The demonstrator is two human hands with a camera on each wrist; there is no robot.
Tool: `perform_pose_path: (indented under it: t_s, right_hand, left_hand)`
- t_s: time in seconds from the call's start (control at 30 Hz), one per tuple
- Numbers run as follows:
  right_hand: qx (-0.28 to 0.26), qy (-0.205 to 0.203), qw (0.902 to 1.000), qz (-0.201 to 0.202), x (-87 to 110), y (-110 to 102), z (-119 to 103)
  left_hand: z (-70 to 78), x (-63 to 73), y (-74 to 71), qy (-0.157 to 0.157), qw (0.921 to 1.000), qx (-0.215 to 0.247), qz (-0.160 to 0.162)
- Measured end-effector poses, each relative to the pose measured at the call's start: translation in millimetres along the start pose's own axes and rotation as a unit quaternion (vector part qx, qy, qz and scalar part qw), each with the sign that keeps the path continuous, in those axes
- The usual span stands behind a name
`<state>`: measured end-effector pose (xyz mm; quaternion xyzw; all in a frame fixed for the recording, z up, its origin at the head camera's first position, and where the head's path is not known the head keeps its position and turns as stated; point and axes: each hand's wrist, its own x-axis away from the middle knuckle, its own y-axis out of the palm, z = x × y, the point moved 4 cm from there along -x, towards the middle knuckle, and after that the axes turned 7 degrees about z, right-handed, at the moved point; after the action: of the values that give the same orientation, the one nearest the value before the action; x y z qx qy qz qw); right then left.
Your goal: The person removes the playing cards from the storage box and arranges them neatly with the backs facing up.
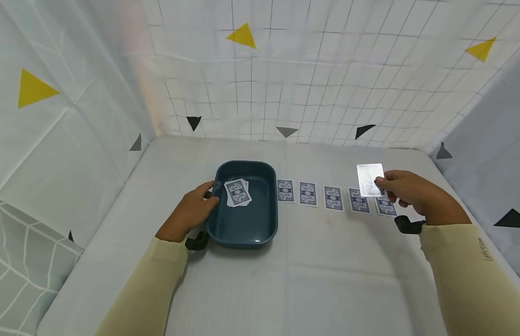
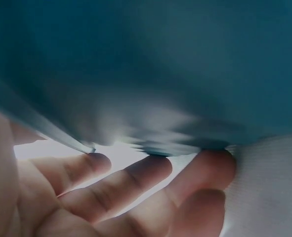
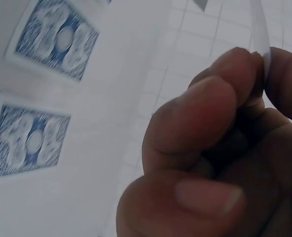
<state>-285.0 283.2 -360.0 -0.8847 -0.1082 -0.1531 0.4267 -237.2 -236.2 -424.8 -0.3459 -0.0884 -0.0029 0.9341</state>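
Observation:
My left hand (image 1: 192, 209) grips the left rim of a dark teal plastic tray (image 1: 242, 233), thumb over the edge. In the left wrist view its fingers (image 2: 131, 185) lie against the outside of the tray wall (image 2: 185, 64). A small pile of playing cards (image 1: 238, 192), blue patterned back up, lies inside the tray. At the right, my right hand (image 1: 413, 190) pinches one playing card (image 1: 369, 176) between thumb and fingers, raised above the row's right end. The right wrist view shows this card (image 3: 261, 29) edge-on, its other fingers curled below.
Several face-down cards (image 1: 333, 199) lie in a row from the tray's right side toward the right hand, the last partly covered. All rest on a white-covered table (image 1: 319, 289). White sheet walls (image 1: 260, 93) with yellow and dark triangles enclose the back and sides.

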Motion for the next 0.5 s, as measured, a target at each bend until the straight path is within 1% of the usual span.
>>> perform_pose_path:
  t_s: [0.17, 0.3, 0.5]
  right_hand:
    - [0.007, 0.014, 0.9999, 0.001, 0.7, -7.9, 22.3]
    - [0.013, 0.019, 0.9997, 0.011, 1.0, -13.6, 34.1]
    - [0.014, 0.019, 0.9995, 0.021, -1.8, -24.2, 52.0]
  left_hand:
    - [-1.0, 0.5, -0.4, 0.001, 1.0, -0.006, -0.001]
    - [-1.2, 0.4, -0.7, 0.003, 1.0, -0.009, -0.001]
    - [-1.2, 0.6, 0.1, -0.001, 1.0, -0.001, 0.0]
